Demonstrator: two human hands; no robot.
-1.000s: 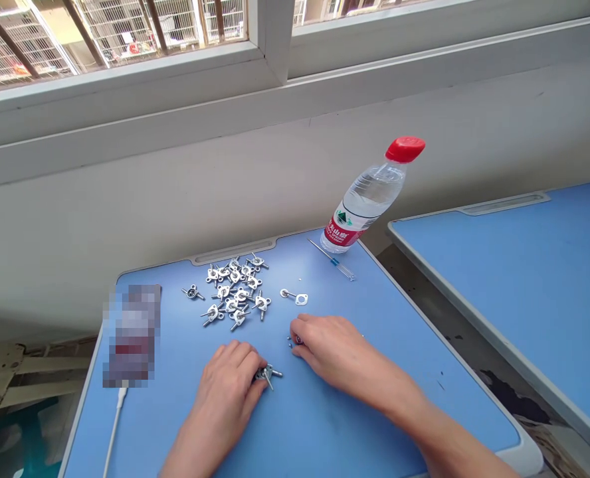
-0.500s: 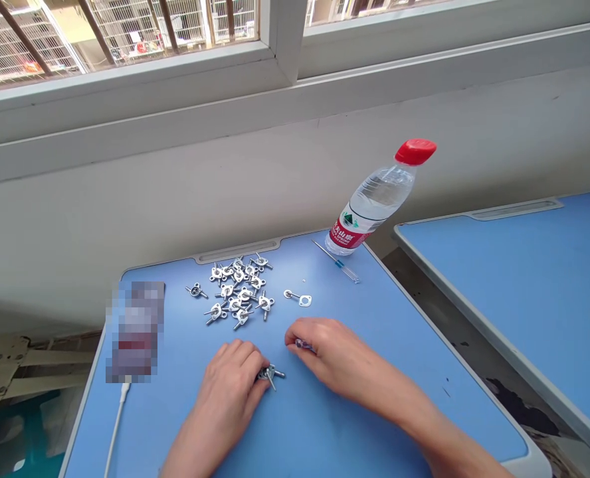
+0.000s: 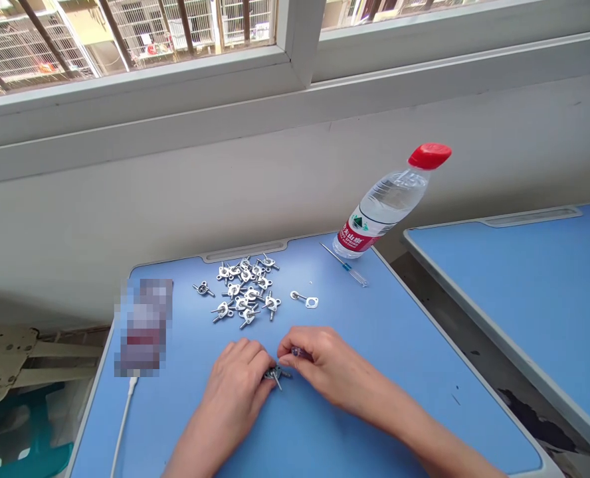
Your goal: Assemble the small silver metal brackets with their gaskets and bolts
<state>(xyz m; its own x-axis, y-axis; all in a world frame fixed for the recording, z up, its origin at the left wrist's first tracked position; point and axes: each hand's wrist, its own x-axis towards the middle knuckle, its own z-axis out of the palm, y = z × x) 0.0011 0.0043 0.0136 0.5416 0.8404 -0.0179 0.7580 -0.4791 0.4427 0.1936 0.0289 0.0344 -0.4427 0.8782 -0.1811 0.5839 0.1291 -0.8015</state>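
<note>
My left hand (image 3: 240, 378) is closed, pinching a small silver metal fitting (image 3: 274, 375) with thin rods sticking out, low over the blue table. Close on its right, my right hand (image 3: 322, 362) is closed around a screwdriver (image 3: 299, 352); only its clear, purplish handle end shows, and the tip is hidden by the fingers. The right fingertips are at the fitting's upper edge; whether they touch it I cannot tell. Beyond the hands lies a cluster of similar metal fittings (image 3: 245, 292). One fitting (image 3: 203, 288) lies apart at the left, showing a round dark opening.
A flat plate with a rod-like piece (image 3: 311, 303) lies right of the cluster. Farther back are another clear-handled screwdriver (image 3: 345, 264) and a red-capped water bottle (image 3: 385, 206). A blurred-out device (image 3: 145, 325) with a white cable (image 3: 123, 425) lies left. Another blue table (image 3: 524, 272) stands across a gap.
My right hand has moved left and slightly down with the screwdriver, up to the fitting in my left hand. The whole view has shifted a little.
</note>
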